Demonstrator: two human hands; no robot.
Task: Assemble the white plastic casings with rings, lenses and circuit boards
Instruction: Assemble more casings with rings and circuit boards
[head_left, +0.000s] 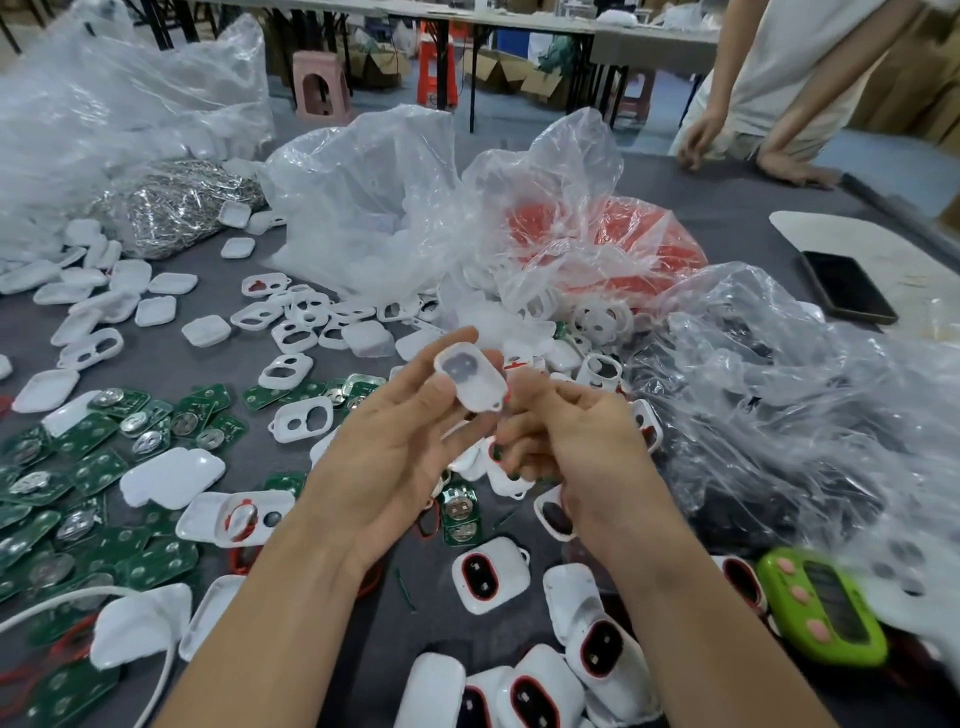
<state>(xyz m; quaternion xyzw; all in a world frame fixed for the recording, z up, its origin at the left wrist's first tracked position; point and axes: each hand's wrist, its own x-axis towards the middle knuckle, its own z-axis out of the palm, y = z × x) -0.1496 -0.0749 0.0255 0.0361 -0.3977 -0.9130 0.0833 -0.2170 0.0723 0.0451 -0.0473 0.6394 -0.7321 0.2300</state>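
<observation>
Setting: a grey-covered work table (727, 218), seen from above by the person working at it and littered with small parts.
Left hand: the left hand (395, 436) is raised over the middle of the table, palm up, with its thumb and fingertips pinching a white casing.
Held casing: the white casing (470, 382) is a rounded rectangle, tilted and held in the air above the table. A dark patch shows through its face.
Right hand: the right hand (587, 436) is just beside the held casing, fingers curled inward near its right edge. A sliver of red shows there, but I cannot tell whether the fingers grip anything.
Circuit boards: green circuit boards (78, 467) with round metal contacts are heaped along the left edge.
Empty frames: white casing frames (291, 371), each with two openings, are scattered with plain white shells across the left half.
Ringed casings: casings with red rings (488, 574) around dark centres cluster at the near edge, below the hands.
Red parts: a clear bag of red parts (639, 244) sits beyond the hands, among other crumpled clear bags.
Timer: a lime-green timer (821, 613) with pink buttons lies near the near right corner.
Phone: a dark phone (847, 286) lies flat by the right edge.
Second person: another person (769, 78) stands at the far right corner, one hand resting on the table.
</observation>
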